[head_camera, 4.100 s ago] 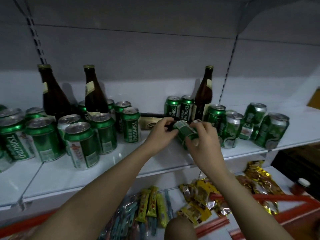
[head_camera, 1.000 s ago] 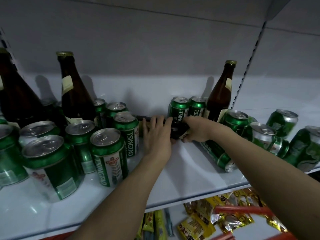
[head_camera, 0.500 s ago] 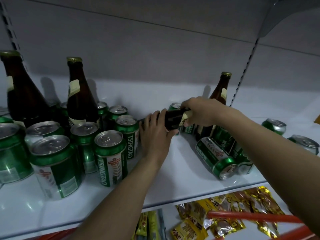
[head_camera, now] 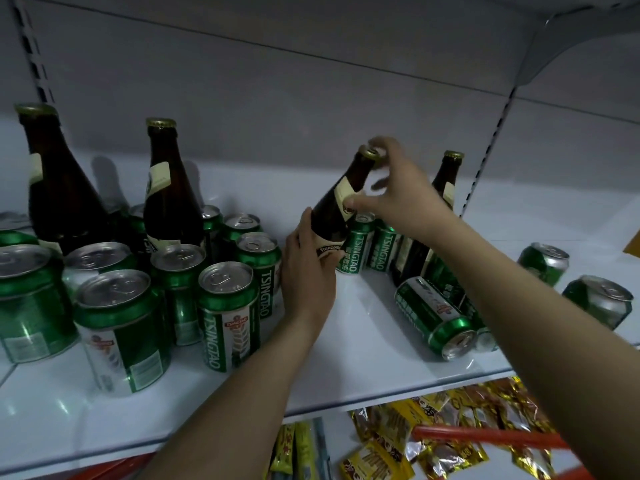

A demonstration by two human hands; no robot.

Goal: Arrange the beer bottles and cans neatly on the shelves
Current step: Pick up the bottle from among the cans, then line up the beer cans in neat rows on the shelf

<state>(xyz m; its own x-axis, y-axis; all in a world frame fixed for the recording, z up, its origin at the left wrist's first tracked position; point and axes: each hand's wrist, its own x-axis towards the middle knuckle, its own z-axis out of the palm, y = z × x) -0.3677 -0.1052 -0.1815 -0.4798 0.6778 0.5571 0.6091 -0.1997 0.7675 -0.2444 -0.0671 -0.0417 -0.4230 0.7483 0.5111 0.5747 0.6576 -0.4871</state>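
Note:
A brown beer bottle (head_camera: 341, 202) leans tilted in the middle of the white shelf (head_camera: 374, 344), cap up and to the right. My left hand (head_camera: 308, 268) wraps its lower body at the label. My right hand (head_camera: 398, 192) pinches its neck and cap. Two upright green cans (head_camera: 358, 242) stand just behind it. To the left stands a cluster of upright green cans (head_camera: 227, 313) with two brown bottles (head_camera: 169, 188) behind them. One green can (head_camera: 433, 317) lies on its side at the right, next to another upright bottle (head_camera: 446, 181).
Two more green cans (head_camera: 601, 299) sit tilted at the far right of the shelf. Below the shelf lie yellow and gold snack packets (head_camera: 446, 441) and a red bar (head_camera: 485, 436). A slotted upright (head_camera: 491, 140) divides the back panel.
The bottle lay flat at the back of the shelf a second ago; both hands have since raised it to a steep tilt, my right hand moving up to its neck.

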